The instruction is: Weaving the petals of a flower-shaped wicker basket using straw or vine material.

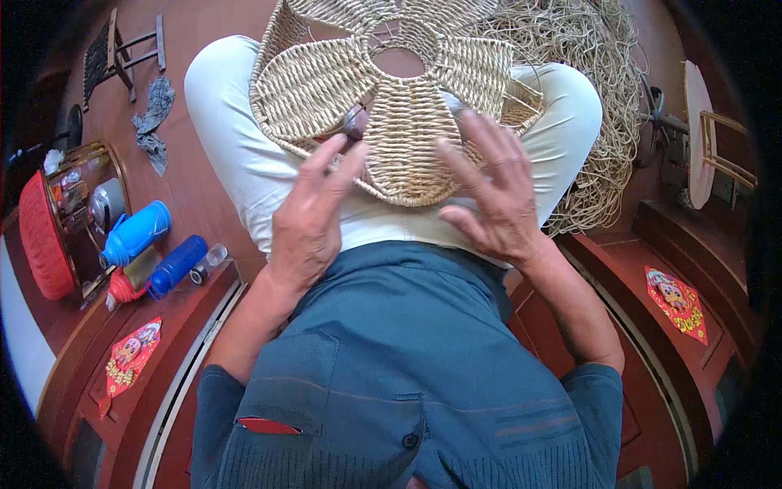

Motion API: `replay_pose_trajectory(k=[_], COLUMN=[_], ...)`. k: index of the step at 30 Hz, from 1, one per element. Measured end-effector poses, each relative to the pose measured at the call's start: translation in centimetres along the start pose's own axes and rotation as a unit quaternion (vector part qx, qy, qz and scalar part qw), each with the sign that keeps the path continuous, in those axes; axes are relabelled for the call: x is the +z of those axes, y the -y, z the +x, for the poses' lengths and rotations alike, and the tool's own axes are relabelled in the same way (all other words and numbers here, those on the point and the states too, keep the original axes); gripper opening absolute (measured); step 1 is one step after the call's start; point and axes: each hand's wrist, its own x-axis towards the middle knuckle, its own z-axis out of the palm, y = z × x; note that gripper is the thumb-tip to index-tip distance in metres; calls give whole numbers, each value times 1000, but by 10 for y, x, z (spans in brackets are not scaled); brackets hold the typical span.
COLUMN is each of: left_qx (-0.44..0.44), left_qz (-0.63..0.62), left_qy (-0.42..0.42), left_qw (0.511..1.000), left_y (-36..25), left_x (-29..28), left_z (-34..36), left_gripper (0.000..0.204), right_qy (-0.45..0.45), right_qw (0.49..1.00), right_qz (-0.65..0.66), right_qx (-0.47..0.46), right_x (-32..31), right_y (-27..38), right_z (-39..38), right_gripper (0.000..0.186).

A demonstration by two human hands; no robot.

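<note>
A flower-shaped woven straw basket (413, 134) rests on my lap, with broad petals around a round hole. Its nearest petal points toward me, between my two hands. Beside that petal's left edge is my left hand (314, 208), fingers stretched forward and apart, holding nothing that I can see. My right hand (498, 191) has its fingers spread over the petal's right edge, the thumb pointing inward, slightly blurred. The fingertips lie over or close to the weave; whether they press on it I cannot tell. Something small and shiny shows through the gap left of the petal, too hidden to name.
A big heap of straw cord (599, 106) lies at the far right, near a round-topped stool (698, 134). On the left are a light-blue flask (138, 232), a dark-blue flask (177, 265), a red-covered round stool (45, 236), a crumpled cloth (153, 118) and a chair (110, 57).
</note>
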Motion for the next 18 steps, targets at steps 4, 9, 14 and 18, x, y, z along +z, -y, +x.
replay_pose_trajectory(k=[4, 9, 14, 18], left_qx=[-195, -414, -481, -465], left_qz=[-106, -418, -473, -437], left_qy=[-12, 28, 148, 162], left_qw=[975, 808, 723, 752], left_y=[-13, -10, 9, 7], left_x=[-20, -22, -5, 9], left_z=[-20, -23, 2, 19], left_gripper=[28, 40, 64, 66], right_qy=[-151, -145, -97, 12], right_qw=[988, 986, 989, 977], right_qz=[-10, 36, 68, 114], right_qx=[36, 77, 92, 178], right_x=[-30, -39, -37, -35], right_y=[-33, -72, -96, -108], right_z=[22, 75, 114, 130], right_gripper=[57, 36, 30, 35])
